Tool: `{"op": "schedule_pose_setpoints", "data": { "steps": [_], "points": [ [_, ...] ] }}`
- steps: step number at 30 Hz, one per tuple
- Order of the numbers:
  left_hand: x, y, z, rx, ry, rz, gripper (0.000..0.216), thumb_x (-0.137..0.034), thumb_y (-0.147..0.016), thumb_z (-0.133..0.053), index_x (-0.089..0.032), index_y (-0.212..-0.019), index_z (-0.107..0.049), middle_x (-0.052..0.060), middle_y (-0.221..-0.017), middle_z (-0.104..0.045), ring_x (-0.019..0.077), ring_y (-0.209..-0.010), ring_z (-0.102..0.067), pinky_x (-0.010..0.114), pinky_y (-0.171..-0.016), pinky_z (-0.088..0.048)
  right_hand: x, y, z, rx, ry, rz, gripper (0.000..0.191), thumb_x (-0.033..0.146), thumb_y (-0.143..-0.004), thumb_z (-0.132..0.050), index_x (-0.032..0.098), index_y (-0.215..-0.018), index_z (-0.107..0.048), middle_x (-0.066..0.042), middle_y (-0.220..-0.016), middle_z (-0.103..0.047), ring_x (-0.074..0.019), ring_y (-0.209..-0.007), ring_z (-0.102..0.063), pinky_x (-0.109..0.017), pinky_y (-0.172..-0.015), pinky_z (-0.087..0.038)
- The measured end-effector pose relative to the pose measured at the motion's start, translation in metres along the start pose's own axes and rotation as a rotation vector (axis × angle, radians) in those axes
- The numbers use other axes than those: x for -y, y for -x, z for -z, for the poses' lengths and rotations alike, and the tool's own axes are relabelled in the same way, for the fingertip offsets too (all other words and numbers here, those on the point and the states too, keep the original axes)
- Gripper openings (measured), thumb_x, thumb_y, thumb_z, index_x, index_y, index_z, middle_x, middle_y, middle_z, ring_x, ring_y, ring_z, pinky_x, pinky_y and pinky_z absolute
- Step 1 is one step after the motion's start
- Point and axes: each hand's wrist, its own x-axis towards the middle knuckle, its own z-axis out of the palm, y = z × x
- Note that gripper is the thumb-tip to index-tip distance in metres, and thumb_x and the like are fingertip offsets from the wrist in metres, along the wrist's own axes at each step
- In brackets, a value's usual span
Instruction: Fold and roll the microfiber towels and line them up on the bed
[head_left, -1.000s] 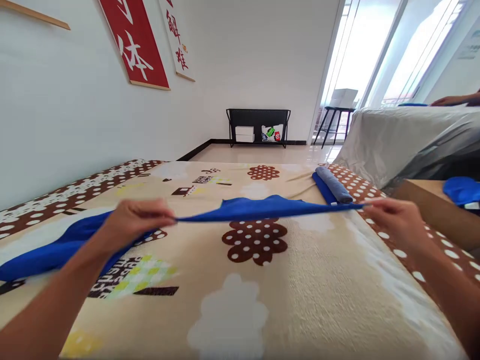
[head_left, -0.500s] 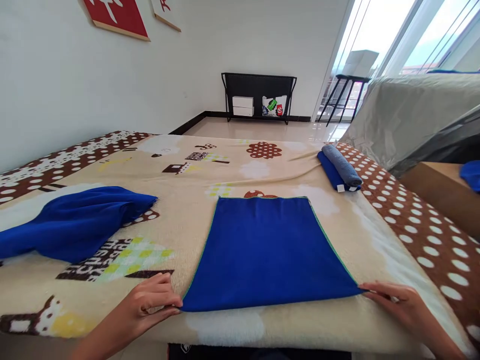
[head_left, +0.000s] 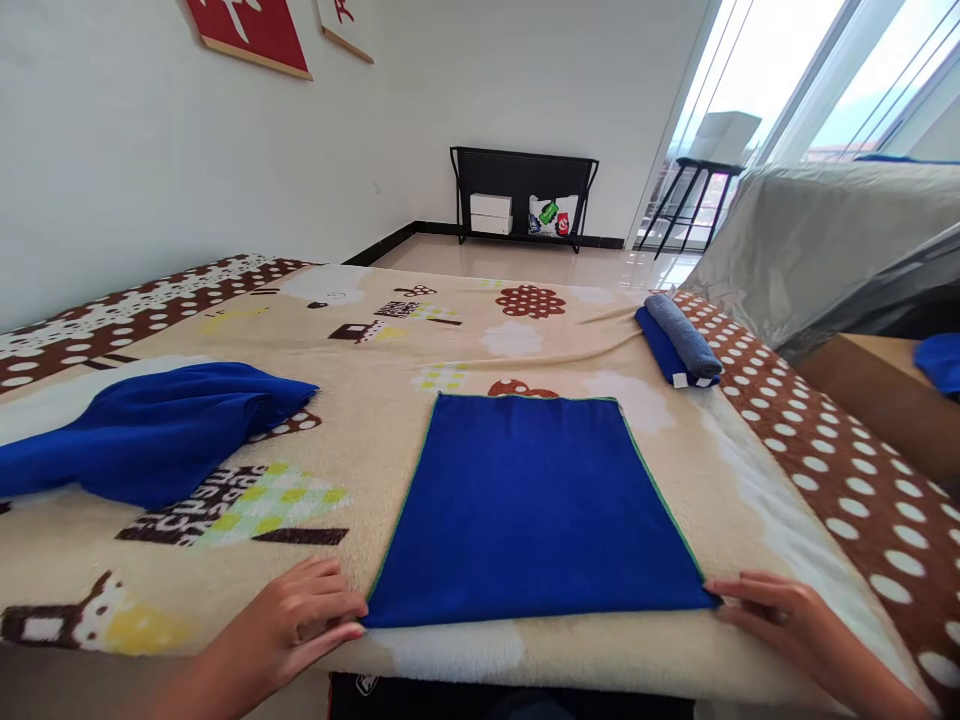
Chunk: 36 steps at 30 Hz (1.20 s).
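A blue cloth (head_left: 536, 510) with green stitched edges lies spread almost flat on the patterned blanket (head_left: 510, 655). Its near left corner is pinched between the thumb and fingers of my left hand (head_left: 311, 615). At the near right corner, my right hand (head_left: 776, 605) has its thumb and fingers closed on the cloth's edge. The near edge runs nearly straight between both hands, while the far edge shows slight ripples.
Another blue cloth (head_left: 165, 430) lies crumpled at the left. Two rolled towels, one grey-blue (head_left: 682, 335) and one blue (head_left: 660, 345), rest at the right. Beyond stand a cardboard box (head_left: 870, 385), a plastic-covered piece of furniture (head_left: 825, 230) and a black rack (head_left: 525, 170).
My right hand has moved slightly left and down with its corner, bringing it closer to the blanket. My left hand stays at its corner. The camera view has shifted a little.
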Motion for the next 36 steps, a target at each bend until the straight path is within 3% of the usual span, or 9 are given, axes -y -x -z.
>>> {"op": "schedule_pose_setpoints", "data": {
  "steps": [3,6,9,12,17,24,27,30,36],
  "points": [
    [-0.021,-0.025,0.021,-0.045,0.052,0.044,0.021,-0.027,-0.082,-0.062,-0.028,-0.062,-0.059,-0.003,-0.061,-0.060,0.0200,-0.063,-0.058,0.036,-0.069,-0.050,0.037,-0.017,0.011,0.019,0.048,0.038,0.027,0.052,-0.088,-0.058,0.034,-0.093,-0.077,-0.002,-0.084,-0.072,-0.0212,-0.076,-0.068,-0.032,-0.073,-0.056],
    [-0.062,-0.067,0.013,-0.335,0.075,0.147,0.017,-0.027,-0.087,-0.054,-0.029,-0.073,-0.062,0.002,-0.070,-0.064,0.0232,-0.071,-0.060,0.042,-0.073,-0.049,0.103,-0.043,-0.012,-0.274,0.018,0.121,0.031,0.045,-0.094,-0.048,0.033,-0.109,-0.072,-0.006,-0.103,-0.071,-0.0266,-0.097,-0.067,-0.041,-0.086,-0.054],
    [-0.106,-0.109,-0.036,-0.382,0.095,0.179,0.034,-0.022,-0.087,-0.047,-0.034,-0.112,-0.066,0.009,-0.108,-0.071,0.0287,-0.102,-0.066,0.050,-0.089,-0.051,0.169,-0.073,-0.066,-0.442,-0.055,0.301,0.043,0.031,-0.096,-0.043,0.038,-0.137,-0.054,-0.003,-0.132,-0.062,-0.0277,-0.122,-0.058,-0.048,-0.101,-0.049],
    [-0.132,-0.132,-0.097,-0.257,0.109,0.175,0.064,-0.014,-0.083,-0.042,-0.036,-0.142,-0.048,0.009,-0.146,-0.051,0.0275,-0.137,-0.045,0.052,-0.108,-0.043,0.204,-0.096,-0.115,-0.443,-0.065,0.400,0.068,0.015,-0.093,-0.036,0.041,-0.155,-0.021,0.002,-0.153,-0.041,-0.0256,-0.140,-0.041,-0.052,-0.110,-0.041],
    [-0.126,-0.118,-0.133,-0.147,0.016,0.242,0.067,-0.030,-0.093,-0.042,-0.032,-0.156,-0.020,0.008,-0.157,-0.033,0.0275,-0.146,-0.028,0.057,-0.117,-0.032,0.182,-0.097,-0.131,-0.385,0.010,0.355,0.068,0.019,-0.096,-0.041,0.037,-0.156,-0.014,0.000,-0.156,-0.034,-0.0281,-0.142,-0.036,-0.056,-0.113,-0.036],
    [-0.079,-0.047,-0.099,-0.109,-0.349,0.354,0.066,-0.048,-0.097,-0.042,-0.032,-0.156,-0.016,0.004,-0.159,-0.029,0.0269,-0.144,-0.034,0.056,-0.114,-0.032,0.080,-0.048,-0.097,-0.460,0.206,0.104,0.056,0.041,-0.101,-0.039,0.025,-0.153,-0.030,-0.005,-0.156,-0.036,-0.0261,-0.144,-0.034,-0.053,-0.117,-0.031],
    [-0.069,-0.038,-0.085,-0.116,-0.417,0.307,0.064,-0.047,-0.098,-0.041,-0.031,-0.155,-0.018,0.003,-0.156,-0.037,0.0253,-0.141,-0.040,0.057,-0.116,-0.027,0.071,-0.049,-0.083,-0.435,0.162,0.098,0.051,0.040,-0.101,-0.036,0.022,-0.149,-0.039,-0.006,-0.152,-0.042,-0.0242,-0.142,-0.037,-0.050,-0.117,-0.034],
    [-0.075,-0.076,-0.075,-0.110,-0.393,0.222,0.059,-0.038,-0.100,-0.036,-0.024,-0.155,-0.021,0.005,-0.157,-0.035,0.0226,-0.144,-0.035,0.053,-0.118,-0.025,0.105,-0.087,-0.071,-0.392,0.128,0.186,0.048,0.036,-0.102,-0.032,0.020,-0.146,-0.044,-0.006,-0.151,-0.043,-0.0216,-0.143,-0.036,-0.047,-0.118,-0.033],
    [-0.058,-0.222,-0.091,0.100,-0.251,0.080,0.058,-0.027,-0.098,-0.035,-0.019,-0.154,-0.024,0.004,-0.162,-0.023,0.0167,-0.149,-0.020,0.041,-0.121,-0.021,0.177,-0.216,-0.072,-0.129,0.169,0.399,0.052,0.033,-0.101,-0.031,0.017,-0.150,-0.036,-0.005,-0.158,-0.031,-0.0139,-0.147,-0.024,-0.035,-0.121,-0.025]
  ]
}}
